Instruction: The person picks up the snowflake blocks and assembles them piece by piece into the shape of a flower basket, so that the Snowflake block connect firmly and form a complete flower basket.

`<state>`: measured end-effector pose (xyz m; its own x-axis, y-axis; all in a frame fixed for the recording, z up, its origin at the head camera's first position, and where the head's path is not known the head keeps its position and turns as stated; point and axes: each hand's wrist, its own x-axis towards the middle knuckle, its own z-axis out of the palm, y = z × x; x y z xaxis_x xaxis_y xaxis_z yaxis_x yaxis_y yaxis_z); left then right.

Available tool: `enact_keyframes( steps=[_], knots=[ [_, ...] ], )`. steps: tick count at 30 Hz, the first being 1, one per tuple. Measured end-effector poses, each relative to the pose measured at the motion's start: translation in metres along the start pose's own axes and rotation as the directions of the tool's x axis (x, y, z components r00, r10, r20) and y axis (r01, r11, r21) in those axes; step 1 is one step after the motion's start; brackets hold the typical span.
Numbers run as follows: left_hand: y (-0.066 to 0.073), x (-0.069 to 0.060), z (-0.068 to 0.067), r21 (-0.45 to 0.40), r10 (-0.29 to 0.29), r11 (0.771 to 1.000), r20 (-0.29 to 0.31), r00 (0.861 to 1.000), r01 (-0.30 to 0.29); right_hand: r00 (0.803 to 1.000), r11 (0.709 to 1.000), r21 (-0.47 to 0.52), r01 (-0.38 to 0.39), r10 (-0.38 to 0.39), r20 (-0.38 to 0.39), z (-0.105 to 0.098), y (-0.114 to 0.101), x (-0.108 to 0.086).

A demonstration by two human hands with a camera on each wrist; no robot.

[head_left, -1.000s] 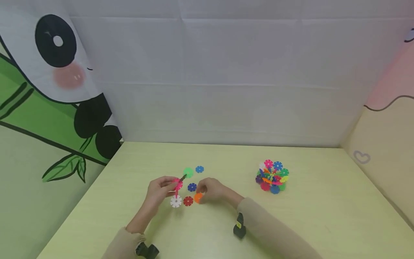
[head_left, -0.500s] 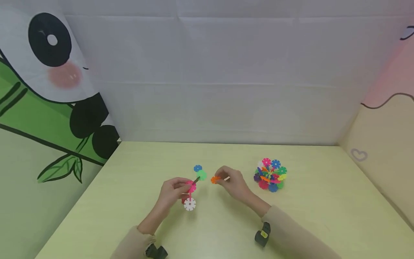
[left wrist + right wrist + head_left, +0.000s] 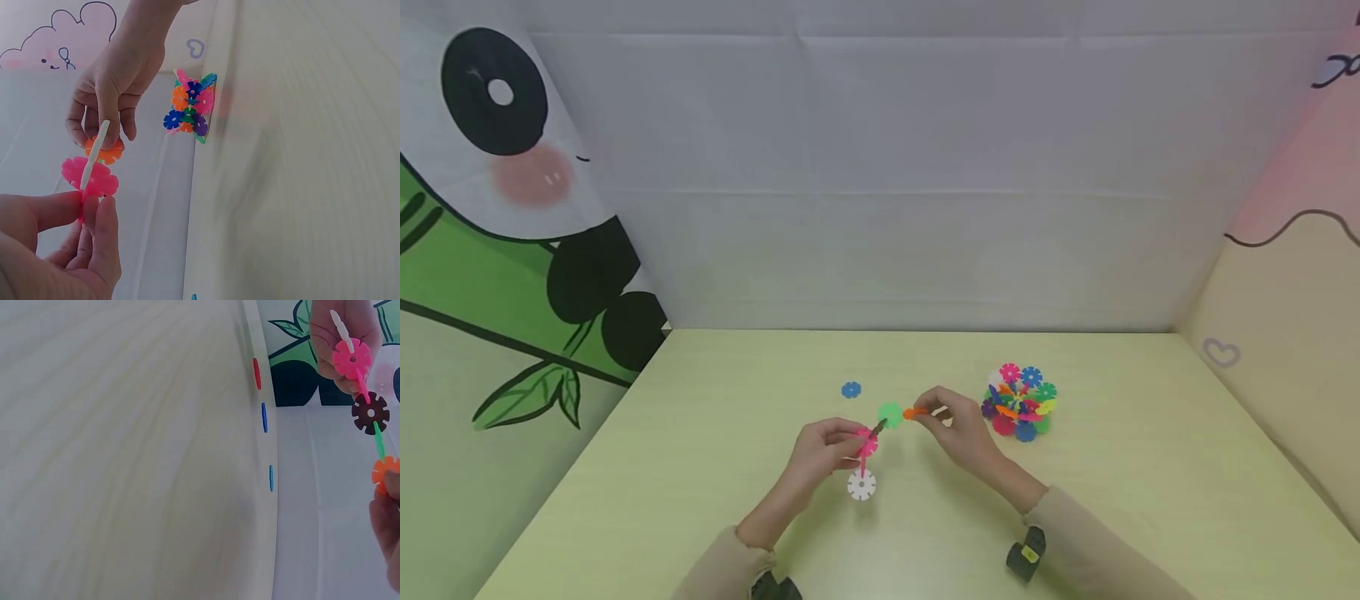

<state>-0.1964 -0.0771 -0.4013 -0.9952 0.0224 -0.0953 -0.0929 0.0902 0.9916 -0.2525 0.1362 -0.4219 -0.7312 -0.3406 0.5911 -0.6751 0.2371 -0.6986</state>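
Note:
My left hand (image 3: 826, 457) pinches a pink notched disc (image 3: 868, 442) of a small chain held above the table. A white disc (image 3: 861, 484) hangs at the chain's lower end, and a brown disc (image 3: 370, 413) and a green disc (image 3: 891, 415) follow on its other side. Between the thumb and fingers of my right hand (image 3: 962, 433) is an orange disc (image 3: 914, 412), held edge to edge against the green one. In the right wrist view the orange disc (image 3: 386, 474) meets the green disc's edge (image 3: 379, 442); whether they are locked together I cannot tell.
A multicoloured cluster of joined discs (image 3: 1021, 403) stands on the table (image 3: 1120, 467) to the right, just beyond my right hand. One blue disc (image 3: 851, 389) lies behind the chain. In the right wrist view, a red disc (image 3: 257, 374) and a dark blue disc (image 3: 264, 417) also lie there.
My right hand has lifted the orange disc off the table and brought it rightward and up to the green disc. The left hand has shifted right with the chain.

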Motion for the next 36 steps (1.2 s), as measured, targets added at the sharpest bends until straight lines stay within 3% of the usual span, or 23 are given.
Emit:
enact_keyframes(
  steps=[4,8,16,20,24,31,36],
  knots=[
    [0.000,-0.001,0.000,-0.005,-0.001,1.000,0.012,1.000,0.001,0.998,0.998,-0.022,0.058,-0.058,0.001,-0.001,0.001,0.000],
    [0.000,-0.001,-0.001,-0.012,-0.010,1.000,0.019,1.000,0.011,0.998,0.997,-0.017,0.069,-0.069,0.003,-0.001,-0.001,0.000],
    [0.002,-0.001,-0.001,-0.028,-0.058,0.998,0.015,0.998,0.058,1.000,1.000,0.010,-0.028,0.027,0.006,-0.002,-0.006,0.000],
    [0.003,-0.004,-0.002,-0.023,-0.065,0.998,0.011,0.998,0.065,1.000,1.000,0.017,-0.011,0.011,0.004,-0.002,-0.007,0.000],
    [0.004,-0.005,-0.002,-0.026,-0.064,0.998,0.008,0.998,0.064,1.000,0.999,0.040,-0.004,0.005,-0.019,-0.002,-0.009,0.000],
    [0.003,-0.004,0.000,-0.026,-0.046,0.999,0.030,0.998,0.047,0.994,0.989,0.110,-0.103,0.105,-0.019,-0.002,-0.010,-0.001],
    [0.003,-0.002,0.001,-0.001,-0.020,1.000,0.064,0.998,0.020,0.993,0.987,0.114,-0.118,0.120,-0.013,-0.002,-0.010,-0.002]
  ],
)
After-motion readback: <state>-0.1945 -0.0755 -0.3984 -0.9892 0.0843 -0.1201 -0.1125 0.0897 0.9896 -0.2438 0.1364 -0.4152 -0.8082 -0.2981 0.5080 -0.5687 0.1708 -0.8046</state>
